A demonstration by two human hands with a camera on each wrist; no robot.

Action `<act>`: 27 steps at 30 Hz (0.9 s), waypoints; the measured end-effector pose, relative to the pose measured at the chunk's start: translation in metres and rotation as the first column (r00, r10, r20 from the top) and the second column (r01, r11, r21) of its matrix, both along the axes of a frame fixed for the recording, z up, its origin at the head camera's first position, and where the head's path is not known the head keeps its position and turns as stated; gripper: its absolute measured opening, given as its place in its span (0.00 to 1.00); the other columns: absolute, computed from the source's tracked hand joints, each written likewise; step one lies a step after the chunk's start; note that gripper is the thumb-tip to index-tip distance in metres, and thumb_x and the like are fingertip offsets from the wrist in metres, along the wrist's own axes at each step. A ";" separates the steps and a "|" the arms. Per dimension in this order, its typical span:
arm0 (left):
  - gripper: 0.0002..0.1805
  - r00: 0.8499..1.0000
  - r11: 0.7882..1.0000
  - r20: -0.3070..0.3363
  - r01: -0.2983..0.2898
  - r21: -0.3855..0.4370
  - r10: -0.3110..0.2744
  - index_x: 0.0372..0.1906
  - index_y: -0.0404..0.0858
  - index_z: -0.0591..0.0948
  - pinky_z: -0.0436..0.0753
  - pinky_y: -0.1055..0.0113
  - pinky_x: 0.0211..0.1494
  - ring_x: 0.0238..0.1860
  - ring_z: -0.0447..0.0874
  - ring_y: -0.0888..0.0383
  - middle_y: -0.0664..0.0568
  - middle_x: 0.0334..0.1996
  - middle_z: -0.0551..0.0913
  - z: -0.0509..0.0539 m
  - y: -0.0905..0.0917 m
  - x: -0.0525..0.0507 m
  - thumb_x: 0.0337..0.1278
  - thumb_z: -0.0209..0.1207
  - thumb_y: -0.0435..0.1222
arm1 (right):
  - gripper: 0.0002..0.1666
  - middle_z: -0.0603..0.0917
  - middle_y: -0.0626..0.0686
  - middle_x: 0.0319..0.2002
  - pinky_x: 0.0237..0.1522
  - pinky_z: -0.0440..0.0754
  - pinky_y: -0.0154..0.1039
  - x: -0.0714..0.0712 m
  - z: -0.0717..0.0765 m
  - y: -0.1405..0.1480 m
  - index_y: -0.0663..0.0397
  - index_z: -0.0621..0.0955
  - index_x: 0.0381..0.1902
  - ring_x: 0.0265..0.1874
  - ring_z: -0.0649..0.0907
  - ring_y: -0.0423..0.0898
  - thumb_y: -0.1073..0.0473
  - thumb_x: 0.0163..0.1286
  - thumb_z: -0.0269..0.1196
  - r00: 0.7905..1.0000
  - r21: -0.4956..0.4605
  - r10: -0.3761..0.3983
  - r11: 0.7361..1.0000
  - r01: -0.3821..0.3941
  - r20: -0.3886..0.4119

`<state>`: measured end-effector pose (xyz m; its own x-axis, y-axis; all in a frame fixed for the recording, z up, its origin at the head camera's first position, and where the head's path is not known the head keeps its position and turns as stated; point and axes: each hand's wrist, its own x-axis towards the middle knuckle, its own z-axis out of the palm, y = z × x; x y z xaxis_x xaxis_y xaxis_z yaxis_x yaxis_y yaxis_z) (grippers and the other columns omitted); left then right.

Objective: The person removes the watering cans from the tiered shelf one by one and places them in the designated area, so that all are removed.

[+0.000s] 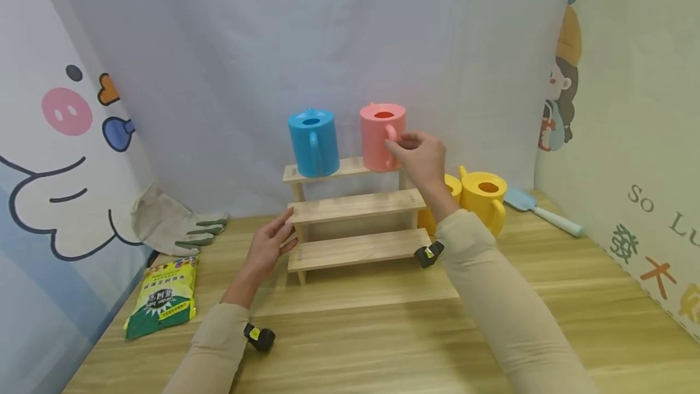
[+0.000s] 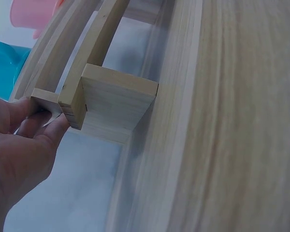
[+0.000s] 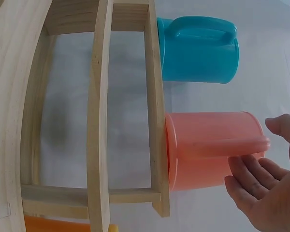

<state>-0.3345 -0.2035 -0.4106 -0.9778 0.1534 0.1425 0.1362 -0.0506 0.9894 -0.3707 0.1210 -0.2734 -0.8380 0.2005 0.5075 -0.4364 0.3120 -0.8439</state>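
A three-tier wooden shelf [image 1: 358, 207] stands on the table. On its top tier are a blue watering can [image 1: 315, 145] at the left and a pink one [image 1: 377, 138] at the right, both upright. My right hand [image 1: 423, 160] is at the pink can's handle; in the right wrist view the fingers of this hand [image 3: 266, 181] touch or nearly touch the handle, with the thumb apart. My left hand [image 1: 266, 248] is at the shelf's left side. Seen from the left wrist, this hand [image 2: 26, 140] grips the end of a shelf board [image 2: 47, 99] between thumb and fingers.
Two yellow watering cans [image 1: 481, 199] stand right of the shelf, one partly behind my right arm. A blue shovel [image 1: 547, 211] lies beyond them. At the left lie grey gloves [image 1: 169, 224] and a green and yellow bag [image 1: 164, 297]. A curtain [image 1: 246, 78] hangs behind.
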 end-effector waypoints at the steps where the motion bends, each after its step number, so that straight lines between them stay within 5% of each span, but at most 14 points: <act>1: 0.27 1.000 1.000 0.002 0.001 0.000 -0.001 0.79 0.39 0.58 0.71 0.53 0.71 0.77 0.50 0.44 0.43 0.79 0.49 0.000 0.000 0.000 0.81 0.43 0.33 | 0.26 0.88 0.62 0.43 0.45 0.88 0.40 -0.001 0.001 -0.002 0.69 0.84 0.48 0.43 0.87 0.52 0.53 0.61 0.75 1.000 0.008 -0.006 1.000 0.006 0.002; 9: 0.27 1.000 1.000 -0.009 0.009 -0.006 -0.009 0.79 0.39 0.57 0.71 0.53 0.70 0.77 0.50 0.44 0.42 0.79 0.48 -0.002 0.000 0.001 0.81 0.42 0.33 | 0.23 0.88 0.62 0.38 0.39 0.89 0.39 -0.007 0.007 -0.014 0.69 0.85 0.44 0.37 0.87 0.53 0.54 0.61 0.75 0.997 0.104 -0.070 0.992 0.073 -0.027; 19: 0.27 1.000 1.000 -0.014 0.006 -0.009 -0.006 0.79 0.39 0.57 0.73 0.58 0.69 0.77 0.50 0.44 0.42 0.79 0.48 -0.002 -0.001 0.001 0.81 0.43 0.34 | 0.23 0.88 0.61 0.38 0.40 0.89 0.37 -0.013 0.008 -0.023 0.68 0.86 0.44 0.37 0.88 0.51 0.53 0.61 0.75 0.993 -0.050 -0.100 0.994 0.097 -0.055; 27: 0.27 1.000 1.000 -0.005 0.011 0.006 -0.011 0.79 0.40 0.58 0.74 0.57 0.69 0.77 0.50 0.45 0.44 0.79 0.49 -0.002 -0.001 0.001 0.81 0.43 0.33 | 0.18 0.88 0.61 0.37 0.41 0.89 0.40 -0.016 0.005 -0.025 0.68 0.87 0.43 0.36 0.87 0.52 0.56 0.63 0.72 0.986 -0.075 -0.155 0.986 0.150 -0.068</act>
<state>-0.3337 -0.2049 -0.4127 -0.9754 0.1633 0.1480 0.1403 -0.0576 0.9884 -0.3867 0.0962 -0.2687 -0.7562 0.3598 0.5466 -0.4493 0.3219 -0.8334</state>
